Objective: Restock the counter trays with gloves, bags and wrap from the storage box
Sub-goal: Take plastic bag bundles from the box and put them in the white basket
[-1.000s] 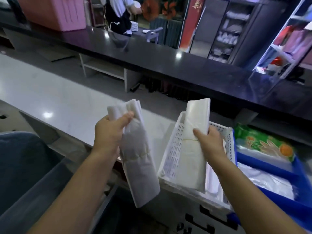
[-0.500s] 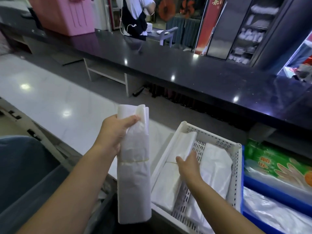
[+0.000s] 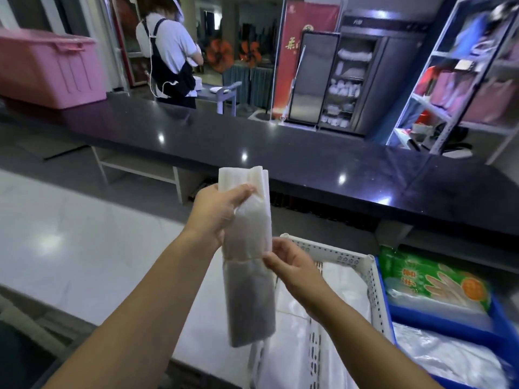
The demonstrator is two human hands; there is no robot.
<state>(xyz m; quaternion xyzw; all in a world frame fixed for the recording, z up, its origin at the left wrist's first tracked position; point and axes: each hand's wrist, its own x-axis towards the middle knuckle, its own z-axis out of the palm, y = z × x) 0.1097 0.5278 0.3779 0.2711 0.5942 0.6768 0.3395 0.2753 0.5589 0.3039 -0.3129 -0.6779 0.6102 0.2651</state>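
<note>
- Head view: a bundle of white plastic bags (image 3: pixel 248 265) is held upright at the centre of the frame, bound around its middle by a thin band.
- The bundle's upper part is gripped by the left hand (image 3: pixel 216 216), the thumb pressed across the front and the fingers wrapped behind.
- The right hand (image 3: pixel 292 266) is set against the bundle's right edge at the level of the band; thumb and fingers are closed in a pinch there, though whether the band or the bag edge is pinched cannot be told.
- A white perforated tray (image 3: pixel 373 290) is seen at the lower right of the frame, just behind the right forearm, with flat white bags (image 3: pixel 345 293) lying inside it.
- A blue tray (image 3: pixel 497 313) stands touching the white tray's right side; a green packet of disposable gloves (image 3: pixel 438 282) and clear plastic sheets (image 3: pixel 449 357) lie in it.
- A white countertop (image 3: pixel 84 248) fills the left of the frame, under the left forearm.
- A dark counter (image 3: pixel 280 153) crosses the middle of the frame, with a pink storage box (image 3: pixel 50 68) on it at the upper left.
- A person in a dark apron (image 3: pixel 171 51) stands beyond the counter, back turned.
</note>
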